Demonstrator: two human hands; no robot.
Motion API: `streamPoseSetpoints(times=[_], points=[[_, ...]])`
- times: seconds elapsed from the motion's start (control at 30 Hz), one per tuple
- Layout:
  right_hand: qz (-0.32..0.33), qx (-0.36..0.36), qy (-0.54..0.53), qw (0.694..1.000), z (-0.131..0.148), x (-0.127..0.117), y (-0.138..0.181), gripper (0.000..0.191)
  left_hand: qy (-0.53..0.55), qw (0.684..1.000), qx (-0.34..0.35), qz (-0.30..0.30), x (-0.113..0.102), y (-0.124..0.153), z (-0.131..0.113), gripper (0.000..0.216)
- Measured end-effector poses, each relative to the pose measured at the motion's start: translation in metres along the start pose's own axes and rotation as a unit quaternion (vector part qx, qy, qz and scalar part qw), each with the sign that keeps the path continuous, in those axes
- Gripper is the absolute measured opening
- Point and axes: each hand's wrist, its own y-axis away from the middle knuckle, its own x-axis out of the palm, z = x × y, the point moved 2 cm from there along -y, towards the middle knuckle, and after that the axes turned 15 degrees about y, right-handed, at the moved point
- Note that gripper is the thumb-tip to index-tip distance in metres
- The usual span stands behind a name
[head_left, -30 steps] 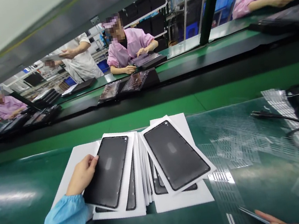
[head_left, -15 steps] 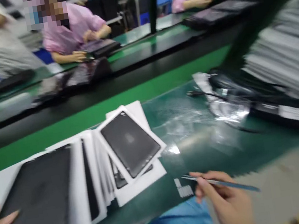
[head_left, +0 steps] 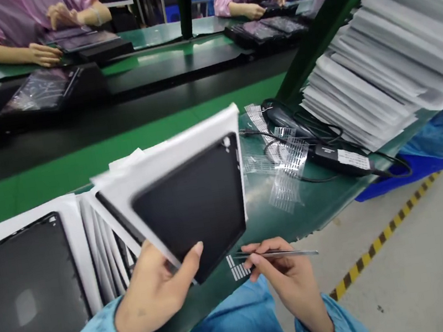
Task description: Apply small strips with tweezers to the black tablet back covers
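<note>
My left hand (head_left: 157, 288) grips the near edge of a black tablet back cover on a white backing sheet (head_left: 193, 198) and holds it tilted up off the bench. My right hand (head_left: 285, 276) is closed on thin metal tweezers (head_left: 280, 254), whose tip rests by a small strip of white labels (head_left: 237, 269) at the bench edge. More covers on white sheets (head_left: 27, 297) lie fanned out at the left. Both sleeves are light blue.
Clear film with rows of small stickers (head_left: 285, 172) lies on the green mat, beside a black cable and power adapter (head_left: 340, 158). A tall stack of white sheets (head_left: 381, 56) stands at right. Workers in pink sit across the black conveyor (head_left: 131, 99). Floor with hazard stripe at lower right.
My view has swung right. My left hand has lifted one cover off the pile and tilted it up. My right hand with the tweezers has come in close to the label strip.
</note>
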Motion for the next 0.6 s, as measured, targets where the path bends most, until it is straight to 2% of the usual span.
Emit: streamPoseSetpoints(times=[0.1, 0.2, 0.3, 0.5, 0.6], points=[[0.009, 0.009, 0.018, 1.0, 0.0, 0.003, -0.001, 0.011, -0.047, 0.998, 0.003, 0.032, 0.012, 0.001, 0.018, 0.024], [0.005, 0.012, 0.007, 1.0, 0.0, 0.002, -0.002, 0.009, -0.105, 0.994, 0.035, 0.018, 0.009, 0.005, 0.027, 0.021], [-0.002, 0.012, -0.006, 1.0, 0.003, 0.0, -0.003, 0.01, -0.128, 0.99, 0.06, 0.014, 0.005, 0.008, 0.025, 0.022], [0.029, 0.024, 0.005, 0.999, 0.004, -0.001, -0.002, 0.009, -0.139, 0.986, 0.086, 0.034, 0.009, 0.012, 0.02, 0.019], [0.016, 0.018, -0.009, 1.0, 0.001, -0.003, -0.002, 0.007, -0.132, 0.986, 0.09, 0.043, 0.012, 0.014, 0.022, 0.018]])
